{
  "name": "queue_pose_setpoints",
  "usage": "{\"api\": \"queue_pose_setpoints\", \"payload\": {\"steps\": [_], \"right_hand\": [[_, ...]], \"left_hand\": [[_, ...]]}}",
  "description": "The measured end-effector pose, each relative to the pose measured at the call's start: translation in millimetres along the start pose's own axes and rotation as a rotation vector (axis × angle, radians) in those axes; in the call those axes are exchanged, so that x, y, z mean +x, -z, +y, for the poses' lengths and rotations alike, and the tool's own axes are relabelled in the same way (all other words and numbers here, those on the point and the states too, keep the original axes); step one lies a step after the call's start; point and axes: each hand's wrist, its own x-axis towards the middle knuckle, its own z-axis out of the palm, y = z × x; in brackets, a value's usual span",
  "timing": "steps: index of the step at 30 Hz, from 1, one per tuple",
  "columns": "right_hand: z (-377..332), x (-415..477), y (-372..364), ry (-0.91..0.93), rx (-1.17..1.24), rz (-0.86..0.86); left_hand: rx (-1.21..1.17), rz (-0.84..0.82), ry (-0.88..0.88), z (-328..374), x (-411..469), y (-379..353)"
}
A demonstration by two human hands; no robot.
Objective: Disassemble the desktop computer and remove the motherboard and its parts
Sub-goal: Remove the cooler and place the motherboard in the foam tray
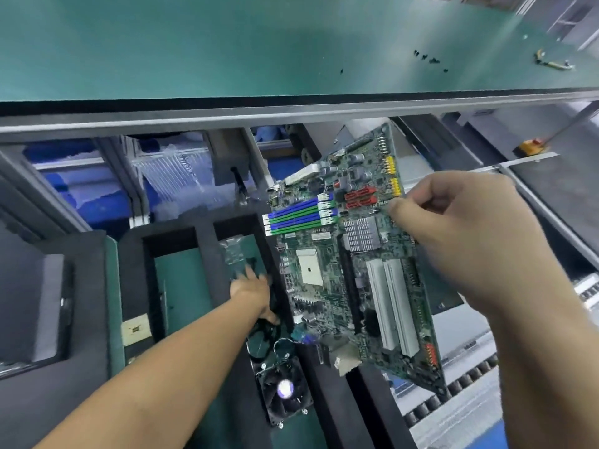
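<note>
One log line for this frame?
right hand: pinches motherboard edge, held tilted | left hand: reaches into foam tray near plastic bag | fan: lies in tray

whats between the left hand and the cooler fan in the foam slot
Loops of black cable lie between the left hand and the cooler fan; the head view shows them.

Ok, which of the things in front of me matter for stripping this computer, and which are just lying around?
In the job: green motherboard pinched by the right hand; black square cooler fan in the black foam tray; left hand reaching into that tray.
Lying about: small black screws on the green benchtop; blue containers underneath.
</note>
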Motion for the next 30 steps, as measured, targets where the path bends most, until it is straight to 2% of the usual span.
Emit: {"api": "queue_pose_setpoints", "payload": {"steps": [9,15,21,30], "right_hand": [[-4.6,28.9,-30.0,-0.04,0.031,-0.014],[-6.8,37.3,-72.5,-0.056,0.007,-0.055],[-1.3,31.5,-111.5,-0.124,0.008,-0.109],[23.3,41.6,-160.7,-0.259,-0.002,-0.319]], "left_hand": [[0.271,0.022,-0.178,33.5,-61.2,-53.8],[0.135,0.019,-0.236,51.9,-95.2,-83.7],[0.24,0.058,-0.276,62.8,-114.6,-103.6],[0.132,0.021,-0.298,66.8,-125.3,-105.8]]}}
